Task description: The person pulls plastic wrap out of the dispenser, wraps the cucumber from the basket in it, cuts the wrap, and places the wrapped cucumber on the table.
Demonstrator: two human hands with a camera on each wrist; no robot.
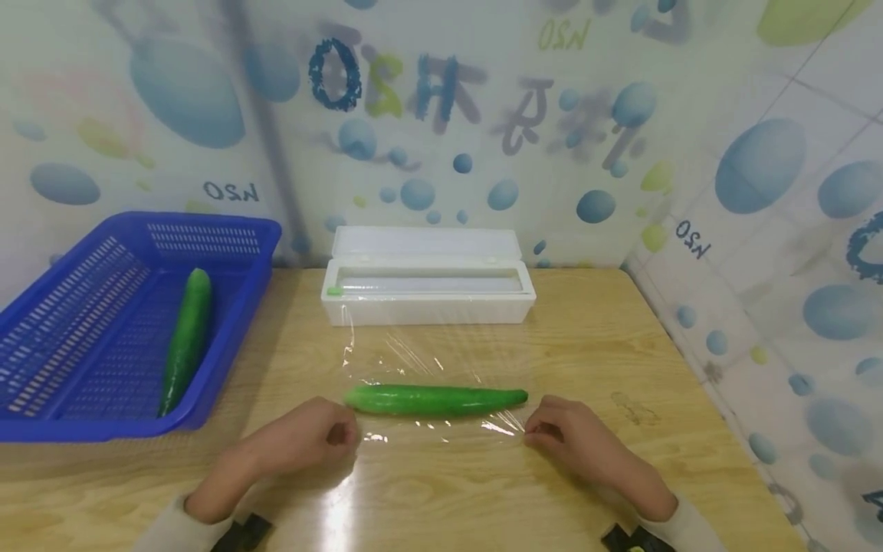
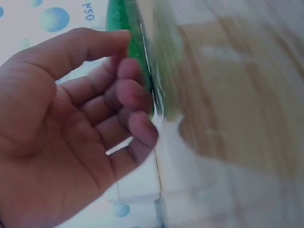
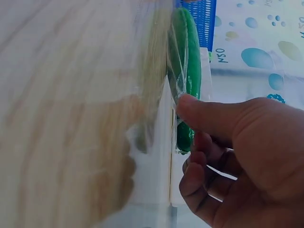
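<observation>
A green cucumber [image 1: 436, 400] lies crosswise on the table, between my two hands. Clear plastic wrap [image 1: 414, 356] stretches from the white dispenser box [image 1: 428, 308] toward me and overlaps the cucumber in the head view. At the wrap's near left corner, by the cucumber's paler end, my left hand [image 1: 324, 433] pinches the film between thumb and fingers. My right hand [image 1: 576, 433] pinches the near right corner beside the darker tip. The right wrist view shows the film [image 3: 176, 80] drawn into creases at the thumb, with the remaining fingers curled loosely below.
A blue plastic basket [image 1: 258, 295] stands on the left with another cucumber [image 1: 188, 341] in it. The dispenser's lid [image 1: 426, 242] is raised, and a green slider [image 1: 335, 291] sits at its left. Patterned walls [image 1: 441, 153] border the wooden table [image 1: 593, 330] behind and right.
</observation>
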